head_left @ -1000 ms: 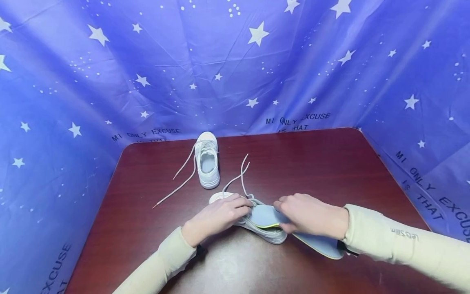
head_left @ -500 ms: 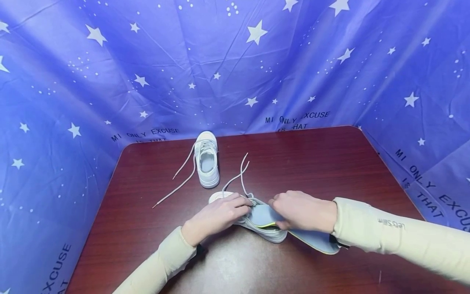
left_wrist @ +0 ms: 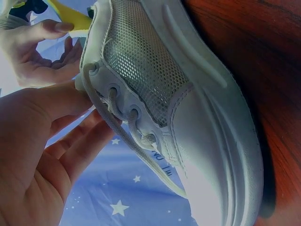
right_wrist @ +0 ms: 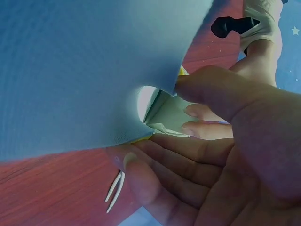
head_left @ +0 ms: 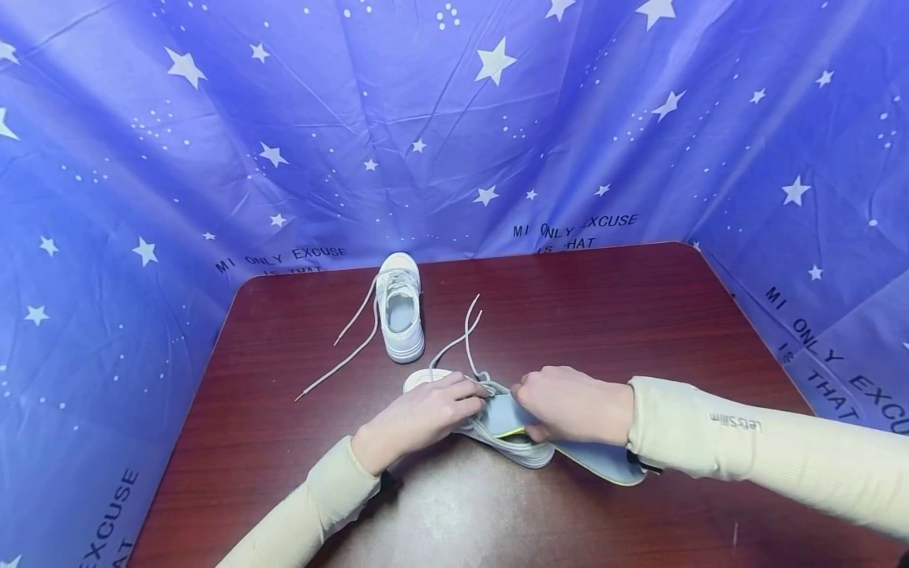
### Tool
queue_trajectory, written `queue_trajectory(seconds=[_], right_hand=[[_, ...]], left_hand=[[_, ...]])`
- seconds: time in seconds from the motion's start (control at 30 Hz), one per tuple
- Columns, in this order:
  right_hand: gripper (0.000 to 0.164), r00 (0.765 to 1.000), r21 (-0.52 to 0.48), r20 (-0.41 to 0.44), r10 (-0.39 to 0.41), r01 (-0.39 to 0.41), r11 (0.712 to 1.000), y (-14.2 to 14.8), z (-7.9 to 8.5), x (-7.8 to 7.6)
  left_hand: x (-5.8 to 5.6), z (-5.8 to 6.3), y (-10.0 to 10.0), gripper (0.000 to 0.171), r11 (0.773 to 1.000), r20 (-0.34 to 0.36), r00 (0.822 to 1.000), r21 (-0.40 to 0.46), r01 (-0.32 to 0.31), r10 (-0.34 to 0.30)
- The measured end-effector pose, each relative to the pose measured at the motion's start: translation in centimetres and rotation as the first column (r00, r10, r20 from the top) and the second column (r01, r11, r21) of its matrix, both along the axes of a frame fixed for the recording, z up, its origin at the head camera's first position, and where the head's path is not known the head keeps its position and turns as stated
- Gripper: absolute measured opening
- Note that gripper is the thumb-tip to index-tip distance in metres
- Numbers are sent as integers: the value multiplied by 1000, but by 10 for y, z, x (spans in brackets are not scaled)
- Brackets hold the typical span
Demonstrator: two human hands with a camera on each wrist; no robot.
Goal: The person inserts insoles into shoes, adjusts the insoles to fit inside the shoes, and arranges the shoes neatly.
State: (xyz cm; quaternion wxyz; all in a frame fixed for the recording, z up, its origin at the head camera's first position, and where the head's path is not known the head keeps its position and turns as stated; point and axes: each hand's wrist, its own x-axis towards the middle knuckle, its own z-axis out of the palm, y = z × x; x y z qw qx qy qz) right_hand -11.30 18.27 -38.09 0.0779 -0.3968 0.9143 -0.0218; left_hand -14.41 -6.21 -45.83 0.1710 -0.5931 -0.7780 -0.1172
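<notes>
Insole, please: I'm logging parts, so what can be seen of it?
The insole is a long, thin sheet with a pale blue-grey, fabric-like top and a yellow-green edge. Its front part is in the opening of the near shoe; its rounded rear end sticks out past the heel, so it is only partly inserted. The right hand grips it across the middle, thumb and fingers at opposite edges, and it bends there. Its front tip is hidden.
</notes>
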Motion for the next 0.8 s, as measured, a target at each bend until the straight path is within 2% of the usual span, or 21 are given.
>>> queue_trajectory(seconds=[0.23,0.43,0.67,0.8], right_hand=[[28,1000,10,-1,3,-3,1000,-4,-2,-1],[26,999,11,22,-31,31,999,-10,-4,-2],[25,998,2,34,-60,60,998,-15,-9,-4],[26,997,-1,42,-71,71,997,-18,-11,-6]], left_hand=[[0,0,2,22,1000,18,1000,-3,11,-11],[0,1,1,22,1000,-3,1000,-6,7,-7],[0,1,1,23,1000,20,1000,-13,5,-4],[0,1,1,25,1000,-1,1000,-22,-6,6]])
